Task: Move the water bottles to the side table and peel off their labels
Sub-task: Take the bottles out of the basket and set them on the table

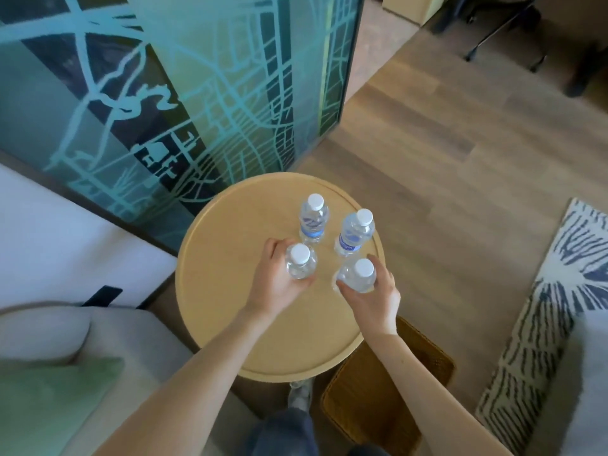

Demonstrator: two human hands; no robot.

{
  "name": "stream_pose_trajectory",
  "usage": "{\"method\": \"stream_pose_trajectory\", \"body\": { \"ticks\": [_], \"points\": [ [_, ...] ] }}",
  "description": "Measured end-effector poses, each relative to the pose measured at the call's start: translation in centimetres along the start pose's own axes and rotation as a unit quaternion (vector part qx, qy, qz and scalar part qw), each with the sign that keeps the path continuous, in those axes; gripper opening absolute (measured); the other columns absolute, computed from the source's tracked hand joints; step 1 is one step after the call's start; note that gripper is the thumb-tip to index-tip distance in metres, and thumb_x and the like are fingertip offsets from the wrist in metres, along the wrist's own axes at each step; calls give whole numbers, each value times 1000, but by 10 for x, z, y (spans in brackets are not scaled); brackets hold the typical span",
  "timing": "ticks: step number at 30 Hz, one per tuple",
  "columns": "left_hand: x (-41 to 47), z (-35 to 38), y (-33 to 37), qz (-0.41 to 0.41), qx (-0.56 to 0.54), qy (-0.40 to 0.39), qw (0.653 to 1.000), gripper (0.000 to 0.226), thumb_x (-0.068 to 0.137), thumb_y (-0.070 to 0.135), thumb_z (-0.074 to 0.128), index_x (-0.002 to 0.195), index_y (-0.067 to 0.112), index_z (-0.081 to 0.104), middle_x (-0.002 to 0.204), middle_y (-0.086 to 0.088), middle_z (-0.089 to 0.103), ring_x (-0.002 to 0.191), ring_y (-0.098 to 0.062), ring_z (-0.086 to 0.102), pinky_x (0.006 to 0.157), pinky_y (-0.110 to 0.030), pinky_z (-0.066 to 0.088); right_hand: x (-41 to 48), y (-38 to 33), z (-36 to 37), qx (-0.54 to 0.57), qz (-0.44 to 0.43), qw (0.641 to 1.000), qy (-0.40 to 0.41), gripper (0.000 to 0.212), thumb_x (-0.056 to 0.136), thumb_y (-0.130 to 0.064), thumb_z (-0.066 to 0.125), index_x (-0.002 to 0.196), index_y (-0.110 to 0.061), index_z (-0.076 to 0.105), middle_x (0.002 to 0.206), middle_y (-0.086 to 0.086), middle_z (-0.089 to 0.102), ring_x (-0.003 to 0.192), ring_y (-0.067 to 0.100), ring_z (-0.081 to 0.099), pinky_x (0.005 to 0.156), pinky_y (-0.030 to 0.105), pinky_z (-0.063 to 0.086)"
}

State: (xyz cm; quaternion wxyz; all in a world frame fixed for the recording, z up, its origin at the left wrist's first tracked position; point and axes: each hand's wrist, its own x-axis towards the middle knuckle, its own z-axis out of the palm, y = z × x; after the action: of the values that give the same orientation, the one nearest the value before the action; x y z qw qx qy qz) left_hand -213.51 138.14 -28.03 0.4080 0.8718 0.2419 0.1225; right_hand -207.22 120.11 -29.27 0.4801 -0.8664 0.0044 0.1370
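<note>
A: Four water bottles stand on a round wooden surface [214, 307], each upright with a white cap. Two are held.

B: Which hands hold which?

A: The left hand [276, 281] has its grip wrapped closed around the near-left bottle [300, 262], at about 9 o'clock from the cluster's middle. The right hand [371, 296] is closed around the near-right bottle [358, 276], at about 4 o'clock.

B: And the free ones?

A: The far-left bottle [314, 218] sits at 12 o'clock from the left hand, and the far-right bottle [355, 233] at 12 o'clock from the right, just beyond its fingers. Both show blue labels.

B: How do they lie for peeling?

A: Long axes vertical, caps towards the camera, so each label wraps sideways around the body. Whether the held two touch the surface, I cannot tell.
</note>
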Motion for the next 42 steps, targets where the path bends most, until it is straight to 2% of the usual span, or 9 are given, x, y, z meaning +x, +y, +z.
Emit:
{"method": "stream_pose_trajectory", "body": {
  "ticks": [4, 10, 14, 17, 21, 23, 26, 34, 42],
  "points": [
    [11, 9, -15, 5, 9, -17, 1000, 62, 60, 9, 89, 114, 2, 61, 107, -10, 60, 101, 0, 45, 89, 0, 34, 9, 8, 13, -20, -7, 1000, -1, 74, 71, -26, 90, 136, -29, 54, 111, -20, 52, 112, 8, 49, 93, 25, 36],
    [21, 20, -25, 15, 6, -61, 998, 68, 57, 5, 89, 118, 2, 59, 110, -13, 56, 101, -5, 48, 88, 5, 30, 11, 12, 21, -33, -30, 999, 13, 69, 72, -24, 89, 132, -30, 56, 107, -44, 46, 115, 9, 52, 94, 26, 37],
    [22, 24, -28, 14, -3, -66, 998, 69, 58, 7, 91, 119, 2, 58, 112, -11, 55, 99, 8, 41, 89, 4, 31, 10, 13, 21, -31, -42, 999, 1, 68, 74, -27, 86, 127, -43, 47, 115, -53, 44, 115, 6, 51, 95, 24, 37],
    [21, 19, -26, 19, 4, -86, 996, 69, 60, 9, 90, 120, 2, 56, 115, -12, 53, 103, -4, 47, 85, -4, 37, 12, 13, 19, -30, -35, 999, -16, 71, 73, -31, 86, 128, -41, 43, 118, -41, 47, 120, 8, 50, 94, 20, 38],
    [15, 8, -15, 15, 5, -106, 994, 83, 61, 10, 90, 133, 2, 49, 125, -12, 46, 111, -26, 57, 86, -17, 41, 7, 9, 9, -37, -30, 998, -47, 92, 71, -37, 87, 143, -41, 31, 127, -44, 35, 126, -2, 38, 98, 14, 29],
    [9, 1, -8, 33, 8, -108, 994, 92, 63, 13, 91, 141, 1, 43, 129, -13, 46, 117, -25, 54, 88, -14, 37, 2, 7, 2, -45, -33, 997, -47, 97, 72, -38, 87, 149, -38, 29, 139, -28, 37, 129, -3, 36, 100, 17, 29],
    [-4, -13, 4, 81, 29, -97, 992, 92, 66, 14, 91, 142, -3, 42, 130, -18, 49, 121, -30, 53, 95, -27, 46, -9, 5, -12, -59, -45, 997, -36, 98, 73, -37, 87, 152, -31, 30, 151, -13, 38, 138, 5, 35, 104, 22, 29],
    [-49, -30, 18, 157, 83, -69, 982, 60, 81, 18, 78, 133, 1, 53, 124, -13, 55, 115, -27, 54, 102, -32, 44, -24, 8, -28, -64, -53, 995, -56, 96, 74, -34, 87, 152, -30, 31, 150, -13, 39, 132, -3, 36, 98, 9, 26],
    [-83, -9, -4, 91, 142, -143, 975, 58, 86, 26, 76, 131, -2, 55, 123, -16, 60, 116, -34, 57, 99, -41, 50, 2, 16, -12, -75, -37, 993, -82, 96, 74, -42, 85, 152, -34, 29, 151, -11, 39, 132, 4, 40, 97, 23, 33]
  ]
}}
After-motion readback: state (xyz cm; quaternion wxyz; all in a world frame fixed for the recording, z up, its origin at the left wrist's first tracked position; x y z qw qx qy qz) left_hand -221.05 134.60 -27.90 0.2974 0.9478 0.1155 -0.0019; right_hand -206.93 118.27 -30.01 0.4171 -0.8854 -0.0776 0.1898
